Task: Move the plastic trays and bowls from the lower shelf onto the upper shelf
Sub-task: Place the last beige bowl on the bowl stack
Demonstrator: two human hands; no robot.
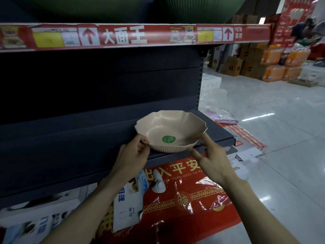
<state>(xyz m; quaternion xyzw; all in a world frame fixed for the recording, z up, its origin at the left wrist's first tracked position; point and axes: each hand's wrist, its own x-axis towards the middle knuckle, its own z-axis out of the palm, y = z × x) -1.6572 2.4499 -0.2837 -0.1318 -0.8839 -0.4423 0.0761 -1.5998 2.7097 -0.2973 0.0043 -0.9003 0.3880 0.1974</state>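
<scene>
Standing in the aisle of a retail shop.

A red label strip carrying yellow price tags and arrows is running across the top of the frame, above dark metal shelving with a slotted upright. Cardboard cartons and orange shrink-wrapped packs are sitting stacked on the glossy tiled floor at upper right. Red goods sealed in clear plastic and printed boxes are lying along the bottom, and the bowl at centre is wearing a green product sticker.
</scene>
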